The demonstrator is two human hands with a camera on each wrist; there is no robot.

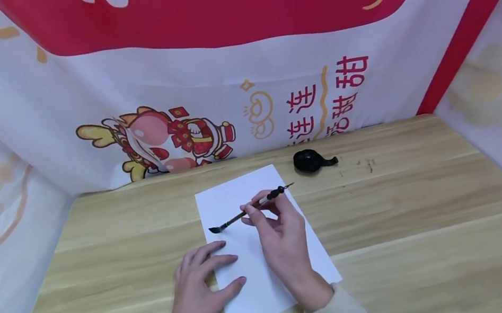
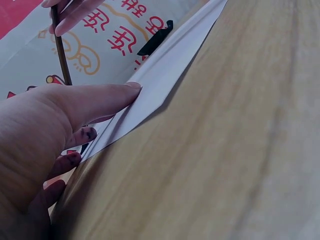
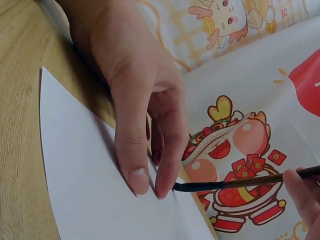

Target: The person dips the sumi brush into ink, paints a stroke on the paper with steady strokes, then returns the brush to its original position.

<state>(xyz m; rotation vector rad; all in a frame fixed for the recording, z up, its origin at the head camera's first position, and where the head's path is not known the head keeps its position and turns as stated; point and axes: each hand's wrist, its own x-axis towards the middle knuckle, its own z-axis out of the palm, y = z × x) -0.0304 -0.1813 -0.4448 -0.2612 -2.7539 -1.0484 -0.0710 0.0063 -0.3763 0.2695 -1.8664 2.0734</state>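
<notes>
Paper (image 1: 266, 261) lay flat near the middle of the wooden table (image 1: 433, 216), long side running away from the person, near corner close to the front edge. Left hand (image 1: 198, 292) rested on the sheet's left edge, fingers straight and spread, tips pressing the paper. Right hand (image 1: 281, 232) hovered over the sheet, thumb and fingers pinched round the shaft of a brush (image 1: 251, 209). Brush lay nearly level, black tip pointing left above the upper left part of the paper; whether the tip touched the sheet could not be told.

Open tabletop lay to the right of the paper and in front of the left hand. A black ink dish (image 1: 311, 160) sat beyond the sheet's far right corner, near the back edge, apart from the paper. Printed cloth (image 1: 80, 105) walled the table on three sides.

Left wrist view showed the paper's left corner (image 2: 150, 95) lifted slightly off the wood beside the thumb. Right wrist view showed the brush tip (image 3: 192, 186) just beside the left fingertips (image 3: 139, 180).
</notes>
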